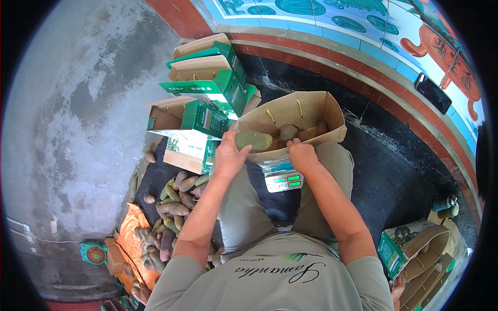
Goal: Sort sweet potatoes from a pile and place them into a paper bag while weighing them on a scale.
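Note:
My left hand [230, 156] is closed around a thick green radish [253, 140], held at the near left edge of an open cardboard box [330, 110]. My right hand [302, 156] grips the box's near edge, fingers over the rim. Inside the box lies a brownish radish [288, 132], with another reddish-brown one [322, 127] farther right; the rest of the inside is partly hidden. Two yellow cord handles show on the far wall. Beneath the box, between my knees, stands a scale [284, 182] with lit green displays.
Several green cartons [207, 114] stand open at the far left. A heap of green, brown and purplish radishes [174, 210] lies left of my legs, partly on an orange sheet [133, 223]. More boxes [415, 249] sit at right, with another person's hand [398, 288] beside them.

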The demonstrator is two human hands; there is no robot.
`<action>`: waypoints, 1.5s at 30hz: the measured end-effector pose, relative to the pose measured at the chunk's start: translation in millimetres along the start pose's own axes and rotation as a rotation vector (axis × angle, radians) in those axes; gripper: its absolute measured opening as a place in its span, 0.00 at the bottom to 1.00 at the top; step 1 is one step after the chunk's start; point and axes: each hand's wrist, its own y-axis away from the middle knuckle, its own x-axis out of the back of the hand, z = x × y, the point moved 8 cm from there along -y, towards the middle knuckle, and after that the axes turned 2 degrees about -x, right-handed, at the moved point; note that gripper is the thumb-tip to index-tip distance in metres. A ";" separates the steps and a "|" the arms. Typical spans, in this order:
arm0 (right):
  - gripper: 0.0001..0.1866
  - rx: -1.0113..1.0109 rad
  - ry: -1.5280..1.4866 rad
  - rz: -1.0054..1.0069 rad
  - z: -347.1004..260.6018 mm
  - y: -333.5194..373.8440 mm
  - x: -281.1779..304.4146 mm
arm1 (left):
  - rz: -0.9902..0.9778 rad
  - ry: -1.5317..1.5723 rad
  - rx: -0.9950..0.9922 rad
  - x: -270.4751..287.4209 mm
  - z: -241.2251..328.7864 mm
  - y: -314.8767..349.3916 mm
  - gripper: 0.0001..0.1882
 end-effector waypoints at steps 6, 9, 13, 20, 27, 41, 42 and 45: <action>0.09 0.006 0.010 0.065 3.1 -0.2 -5.6 | -0.060 0.004 0.012 -11.2 -3.8 1.7 0.25; 0.09 0.004 0.002 0.058 4.0 -0.9 -8.1 | -0.079 0.021 0.069 -12.1 -4.2 2.7 0.23; 0.11 0.002 0.013 0.045 3.9 -1.8 -10.3 | -0.090 -0.001 0.059 -13.9 -2.8 1.9 0.24; 0.11 -0.002 0.024 0.042 5.0 0.0 -8.5 | -0.130 -0.039 0.054 -21.9 2.1 -0.6 0.24; 0.09 0.004 0.025 -0.014 0.4 -0.3 -4.3 | -0.173 -0.121 -0.005 -35.0 3.7 -10.5 0.24; 0.09 0.006 0.109 0.053 -1.2 -1.5 -10.9 | -0.525 -0.509 -0.023 -98.1 -1.4 -43.5 0.26; 0.10 0.008 0.095 0.039 -2.7 -2.3 -12.5 | -0.578 -0.544 0.010 -101.8 -6.4 -43.9 0.26; 0.14 -0.035 0.069 -0.016 -0.1 -2.9 -13.4 | -0.647 -0.583 -0.015 -121.9 -16.6 -50.0 0.27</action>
